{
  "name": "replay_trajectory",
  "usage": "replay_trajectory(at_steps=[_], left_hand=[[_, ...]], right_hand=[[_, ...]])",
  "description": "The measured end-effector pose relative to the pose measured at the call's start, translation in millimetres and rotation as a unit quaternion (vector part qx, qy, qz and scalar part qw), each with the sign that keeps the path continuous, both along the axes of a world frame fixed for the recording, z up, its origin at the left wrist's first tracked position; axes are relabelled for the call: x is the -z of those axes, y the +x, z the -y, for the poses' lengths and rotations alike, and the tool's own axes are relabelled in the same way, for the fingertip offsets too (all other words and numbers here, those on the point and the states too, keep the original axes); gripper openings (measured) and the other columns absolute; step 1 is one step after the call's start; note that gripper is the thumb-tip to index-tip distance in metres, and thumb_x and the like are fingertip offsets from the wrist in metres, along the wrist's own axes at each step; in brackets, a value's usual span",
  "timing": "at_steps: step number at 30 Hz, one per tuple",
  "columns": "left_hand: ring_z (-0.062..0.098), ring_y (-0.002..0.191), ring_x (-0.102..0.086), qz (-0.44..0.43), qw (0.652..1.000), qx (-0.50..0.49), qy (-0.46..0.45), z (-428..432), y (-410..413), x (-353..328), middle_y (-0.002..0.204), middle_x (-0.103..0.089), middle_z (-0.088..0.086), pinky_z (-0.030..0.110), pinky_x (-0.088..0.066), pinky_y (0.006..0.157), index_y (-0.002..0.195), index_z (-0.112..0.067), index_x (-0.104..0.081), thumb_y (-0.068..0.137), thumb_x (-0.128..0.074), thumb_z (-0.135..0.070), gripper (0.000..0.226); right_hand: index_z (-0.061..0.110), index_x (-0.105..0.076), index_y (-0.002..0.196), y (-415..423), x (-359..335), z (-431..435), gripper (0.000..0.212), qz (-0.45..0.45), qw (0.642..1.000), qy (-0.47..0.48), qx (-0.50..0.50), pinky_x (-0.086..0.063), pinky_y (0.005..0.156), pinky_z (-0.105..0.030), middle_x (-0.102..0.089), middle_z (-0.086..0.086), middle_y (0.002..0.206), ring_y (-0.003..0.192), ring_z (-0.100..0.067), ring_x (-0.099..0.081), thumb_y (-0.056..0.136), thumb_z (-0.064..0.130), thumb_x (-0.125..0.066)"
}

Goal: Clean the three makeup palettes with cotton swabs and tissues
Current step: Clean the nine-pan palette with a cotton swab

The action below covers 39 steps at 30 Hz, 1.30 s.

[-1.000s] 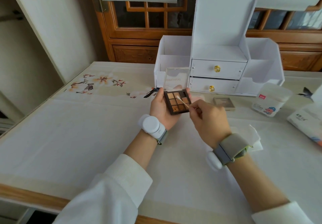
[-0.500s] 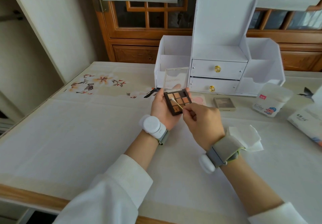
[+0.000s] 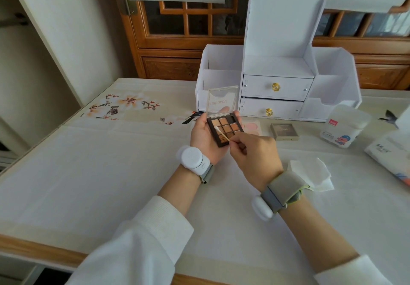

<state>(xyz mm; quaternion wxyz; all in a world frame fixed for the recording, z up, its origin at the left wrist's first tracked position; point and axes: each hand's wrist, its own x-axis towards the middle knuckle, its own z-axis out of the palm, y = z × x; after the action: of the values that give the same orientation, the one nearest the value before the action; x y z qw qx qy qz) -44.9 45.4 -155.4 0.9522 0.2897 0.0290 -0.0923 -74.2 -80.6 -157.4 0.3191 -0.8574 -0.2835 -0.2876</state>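
My left hand (image 3: 203, 138) holds an open brown eyeshadow palette (image 3: 224, 129) with its clear lid raised. My right hand (image 3: 255, 156) pinches a cotton swab (image 3: 221, 133), whose white tip rests on the palette's left-middle pans. A pink blush palette (image 3: 251, 127) lies on the table just behind my right hand, partly hidden. A small closed grey-brown palette (image 3: 284, 131) lies further right. A crumpled white tissue (image 3: 310, 173) lies on the table by my right wrist.
A white drawer organizer (image 3: 277, 73) stands at the back of the table. A cotton swab container (image 3: 343, 126) and a tissue pack (image 3: 390, 151) sit at the right. The table's wooden front edge (image 3: 33, 249) runs below my sleeves.
My right hand has shifted left and nearer, dragging the swab tip from the palette's right pans across to its left side. The left hand holds the palette steady.
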Motion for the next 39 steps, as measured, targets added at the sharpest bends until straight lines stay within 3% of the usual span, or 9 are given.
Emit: replay_trajectory(at_steps=[6, 10, 15, 23, 29, 39], left_hand=[[0.033, 0.095, -0.056, -0.004, 1.000, -0.013, -0.005, 1.3, 0.4, 0.7, 0.105, -0.058, 0.021, 0.042, -0.041, 0.097, 0.115, -0.005, -0.055, 0.095, -0.033, -0.035, 0.042], [0.033, 0.099, -0.055, -0.007, 1.000, -0.010, -0.003, -0.5, 0.9, 0.9, 0.108, -0.058, 0.020, 0.042, -0.040, 0.098, 0.118, -0.007, -0.054, 0.097, -0.032, -0.036, 0.042], [0.034, 0.094, -0.056, -0.007, 1.000, -0.021, -0.010, 2.1, -0.3, -1.3, 0.104, -0.059, 0.022, 0.043, -0.043, 0.091, 0.114, -0.004, -0.055, 0.098, -0.028, -0.037, 0.046], [0.034, 0.093, -0.055, -0.015, 0.999, -0.019, -0.030, 3.8, -3.5, -5.3, 0.105, -0.058, 0.023, 0.044, -0.041, 0.092, 0.119, -0.002, -0.052, 0.098, -0.026, -0.039, 0.050], [0.035, 0.100, -0.056, -0.027, 0.999, -0.025, -0.038, 4.2, -2.4, -4.4, 0.111, -0.058, 0.025, 0.045, -0.037, 0.101, 0.137, -0.002, -0.043, 0.099, -0.024, -0.042, 0.059], [0.035, 0.098, -0.057, -0.027, 0.999, -0.030, -0.026, 4.1, -3.8, -5.2, 0.114, -0.057, 0.025, 0.045, -0.039, 0.099, 0.136, -0.001, -0.043, 0.098, -0.025, -0.040, 0.058]], right_hand=[[0.007, -0.062, 0.062, 3.3, 0.9, 2.6, 0.013, -0.005, 1.000, 0.016, 0.025, -0.042, 0.042, -0.026, -0.051, -0.003, 0.046, 0.042, -0.019, -0.043, 0.073, 0.004, -0.057], [0.006, -0.064, 0.066, 1.3, 0.5, 0.6, 0.011, -0.004, 1.000, 0.016, -0.002, -0.044, 0.042, -0.029, -0.053, -0.003, 0.049, 0.044, -0.021, -0.047, 0.074, 0.001, -0.059], [0.004, -0.063, 0.064, 6.1, 2.9, 4.0, 0.012, -0.011, 0.999, 0.022, 0.033, -0.043, 0.041, -0.031, -0.050, -0.007, 0.045, 0.042, -0.025, -0.044, 0.074, 0.003, -0.057], [0.003, -0.063, 0.066, 8.6, 3.6, 6.7, 0.015, -0.032, 0.997, 0.021, 0.062, -0.042, 0.043, -0.033, -0.050, -0.007, 0.046, 0.043, -0.026, -0.043, 0.077, 0.005, -0.054], [0.003, -0.062, 0.063, 10.3, 2.6, 10.5, 0.017, -0.052, 0.993, 0.015, 0.103, -0.023, 0.043, -0.020, -0.051, -0.009, 0.046, 0.043, -0.021, -0.037, 0.078, -0.002, -0.056], [0.003, -0.062, 0.064, 11.2, 1.7, 11.9, 0.017, -0.063, 0.993, 0.013, 0.102, -0.031, 0.046, -0.025, -0.052, -0.010, 0.046, 0.044, -0.023, -0.039, 0.078, -0.001, -0.055]])
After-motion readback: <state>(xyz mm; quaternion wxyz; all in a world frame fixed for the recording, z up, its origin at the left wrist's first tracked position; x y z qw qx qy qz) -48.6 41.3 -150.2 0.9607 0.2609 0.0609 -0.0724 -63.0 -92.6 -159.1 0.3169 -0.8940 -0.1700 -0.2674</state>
